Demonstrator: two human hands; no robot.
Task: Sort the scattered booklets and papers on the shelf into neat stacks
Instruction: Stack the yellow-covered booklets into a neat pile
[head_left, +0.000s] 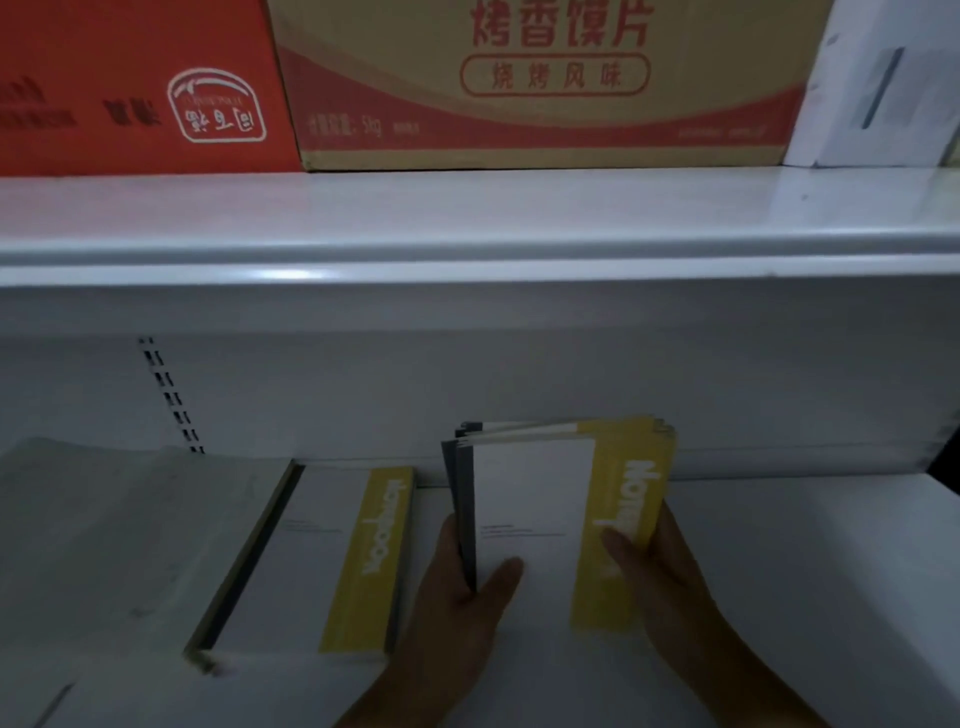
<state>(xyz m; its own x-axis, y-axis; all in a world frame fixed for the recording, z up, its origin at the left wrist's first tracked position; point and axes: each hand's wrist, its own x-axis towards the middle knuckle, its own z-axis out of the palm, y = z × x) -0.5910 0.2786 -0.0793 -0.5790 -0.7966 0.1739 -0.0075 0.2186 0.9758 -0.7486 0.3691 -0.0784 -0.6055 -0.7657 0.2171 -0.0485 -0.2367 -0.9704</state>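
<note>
Gripping the bundle (535, 499) of booklets from both sides: left hand (467, 587) curled round the spine edge, thumb laid over the white cover; right hand (660, 566) pinching the opposite edge at the yellow band. Held on end above the lower shelf (805, 571), tops fanned apart, just right of the flat stack (322, 561) of like booklets. Cannot tell whether the bottom edges touch the shelf. Further left, grey papers (104, 530) in a loose heap.

Several ways to go wrong from here. Could splay further, or shed a booklet from the middle, if either grip eases before squaring the edges. Could land skewed on the stack, or with yellow bands mismatched, if laid over without lining up first. Might knock the stack's top booklets sideways if swung across too low. Dim and blurred, so hard to judge alignment.
</note>
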